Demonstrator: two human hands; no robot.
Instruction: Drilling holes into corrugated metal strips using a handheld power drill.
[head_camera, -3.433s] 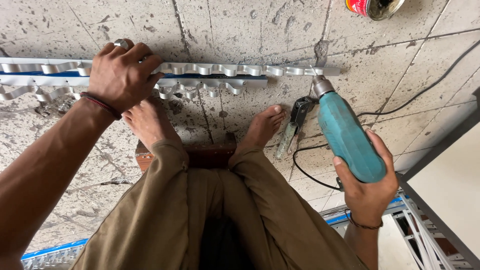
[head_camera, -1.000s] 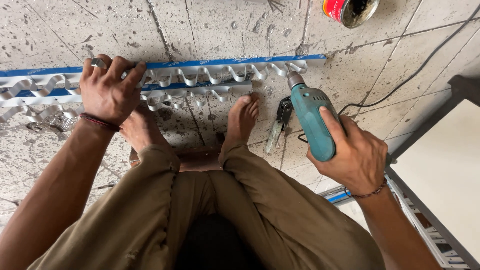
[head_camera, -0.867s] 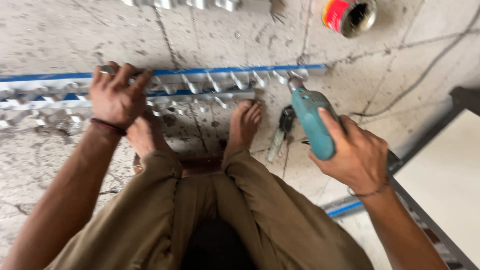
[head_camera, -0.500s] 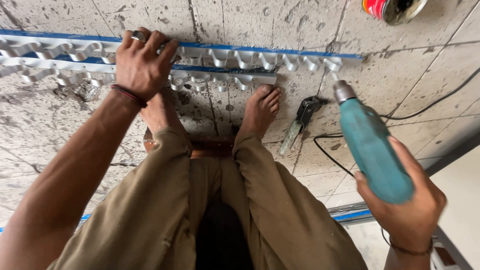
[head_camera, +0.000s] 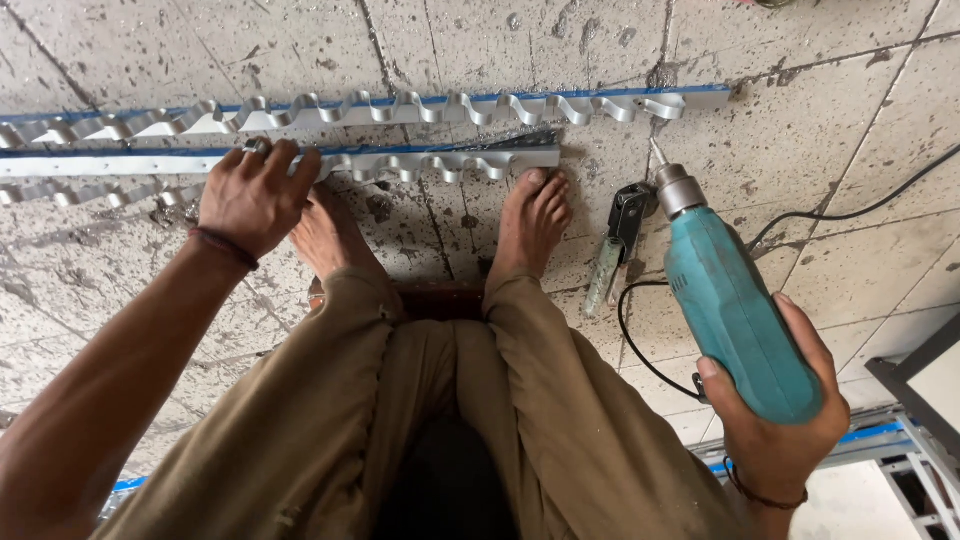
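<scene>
Rough speckled stone-tile floor (head_camera: 820, 110) fills the view, grey, with dark grout lines; person squats on it, brown trousers (head_camera: 450, 420) low centre. No packages, labels or signs readable.

Far left to centre: two wavy metal strips with blue edging, parallel. Upper strip (head_camera: 400, 105) runs from the left edge to past centre, right end free. Lower strip (head_camera: 440, 160) is shorter, ends just above the right foot. A third scalloped piece (head_camera: 90, 190) shows only partly at the left edge.

Left hand (head_camera: 255, 195) lies palm-down on the lower strip, fingers curled over its edge, pressing it; dark band at the wrist. Two bare feet: left foot (head_camera: 330, 235) just beside that hand, right foot (head_camera: 530, 220) with toes touching the lower strip's end.

Right of the feet, one small hand tool (head_camera: 620, 240) with a pale handle lies on the floor, near a black cable (head_camera: 640, 340) that loops and runs off to the right edge.

Right hand (head_camera: 775, 420) is wrapped tight around the rear of one teal power drill (head_camera: 725, 300), bit up, tip clear of both strips, in open floor. Metal frame (head_camera: 900, 440) with blue trim in the bottom right corner.
</scene>
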